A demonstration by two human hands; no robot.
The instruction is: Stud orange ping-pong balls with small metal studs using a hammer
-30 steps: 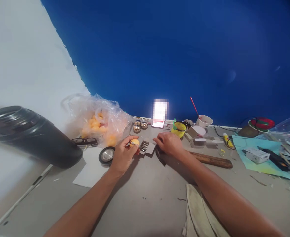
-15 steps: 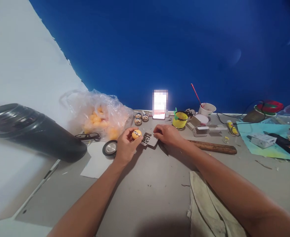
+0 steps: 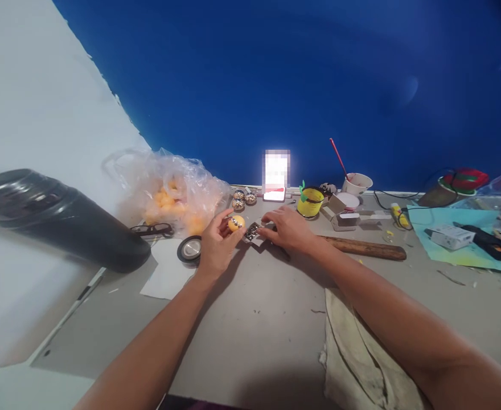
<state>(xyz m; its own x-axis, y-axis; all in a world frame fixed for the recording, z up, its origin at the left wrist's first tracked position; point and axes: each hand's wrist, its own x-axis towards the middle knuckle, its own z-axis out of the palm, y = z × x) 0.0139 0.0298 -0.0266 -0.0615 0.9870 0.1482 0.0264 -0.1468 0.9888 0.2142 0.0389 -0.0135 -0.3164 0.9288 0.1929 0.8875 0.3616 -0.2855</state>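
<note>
My left hand (image 3: pixel 218 242) holds an orange ball (image 3: pixel 237 222) between thumb and fingers. A row of shiny silver beads runs across the ball's face. Just right of it is a small open box (image 3: pixel 258 241) with many silver beads (image 3: pixel 251 230) inside, close to my left thumb. Over the box's right side reaches my right hand (image 3: pixel 291 228), thumb and forefinger apart, the thumb tip at the beads. No bead shows between those fingertips. Behind the ball stand several bead-covered balls (image 3: pixel 239 200).
Left are a clear bag (image 3: pixel 171 199) of orange balls, glasses (image 3: pixel 152 229), a tape roll (image 3: pixel 189 249) and a large black roll (image 3: pixel 71 222). A lit phone (image 3: pixel 275 176) stands behind. Rightward lie a yellow cup (image 3: pixel 309 203), a wooden stick (image 3: pixel 365 247) and a cloth (image 3: pixel 353 353).
My right hand has moved left over the box, and its thumb and forefinger have spread from a pinch. My left hand still holds the ball, whose bead row is now tilted differently.
</note>
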